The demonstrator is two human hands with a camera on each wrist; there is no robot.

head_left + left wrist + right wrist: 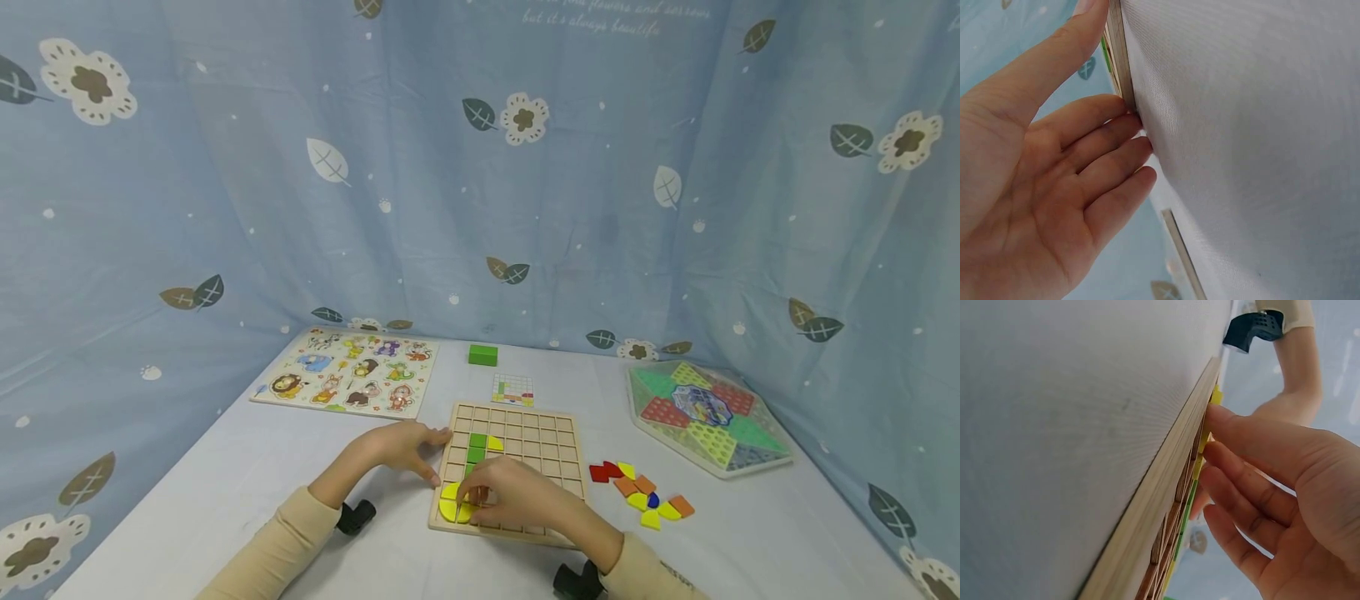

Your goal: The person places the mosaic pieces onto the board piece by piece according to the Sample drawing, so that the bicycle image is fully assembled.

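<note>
A wooden grid board (528, 429) lies on the table with green square pieces (477, 447) and a yellow quarter-round piece (495, 443) in its cells. At its near left corner, yellow quarter-round pieces (448, 510) sit together in a rounded shape. My right hand (517, 493) is over this corner; its thumb and index finger pinch a yellow quarter-round piece (1205, 434) at the board's surface. My left hand (401, 447) rests at the board's left edge, its fairly straight fingers (1110, 128) touching the board's side (1121, 62). The right hand covers part of the green column.
Loose red, orange, yellow and blue pieces (626, 484) lie right of the board. Behind it are a small pattern card (513, 389) and a green block (483, 356). An animal puzzle board (345, 372) is at back left, a hexagonal game box (708, 417) at right.
</note>
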